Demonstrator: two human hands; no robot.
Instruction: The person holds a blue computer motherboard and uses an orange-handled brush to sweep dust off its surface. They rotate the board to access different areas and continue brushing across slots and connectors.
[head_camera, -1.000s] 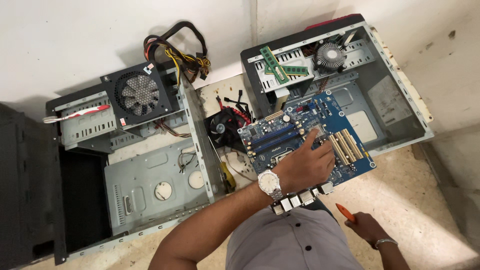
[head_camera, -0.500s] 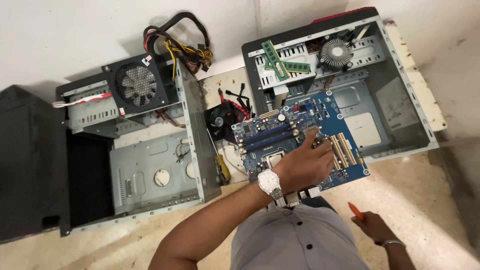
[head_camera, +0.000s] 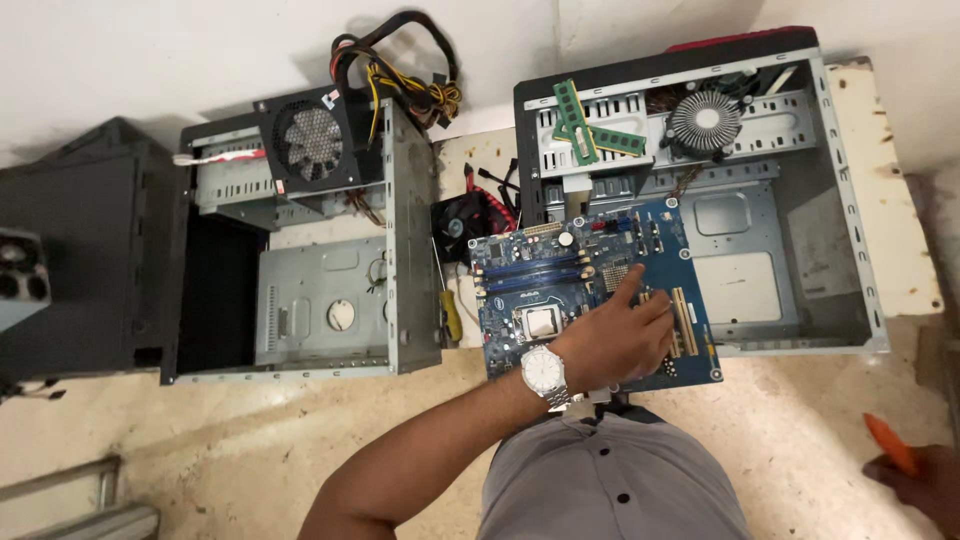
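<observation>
On the floor: blue motherboard (head_camera: 590, 290), lying partly over the front edge of the right case (head_camera: 800, 200).
Left hand (head_camera: 612, 340): rests flat on the lower part of the motherboard, palm down.
Left fingers (head_camera: 630, 288): spread a little and laid on the board, one pointing up toward the middle of it; they press, they do not close around anything.
Watch (head_camera: 545, 372): silver, on the left wrist, just below the motherboard's lower edge.
Right hand (head_camera: 925, 478): far right of the motherboard, at the picture's corner, only partly seen.
Right fingers: closed around an orange tool (head_camera: 888, 442), whose end points up and left.
Right case: open, behind the motherboard; inside, at its back, a round cooler (head_camera: 705, 118) and two green memory sticks (head_camera: 590, 128).
Left case (head_camera: 330, 300): open, left of the motherboard, well apart from it, with a black fan unit (head_camera: 312, 140) on its top.
Cables (head_camera: 400, 75): black and yellow bundle, behind the left case.
Small fan (head_camera: 462, 222): black, just beside the motherboard's upper left corner, between the two cases.
</observation>
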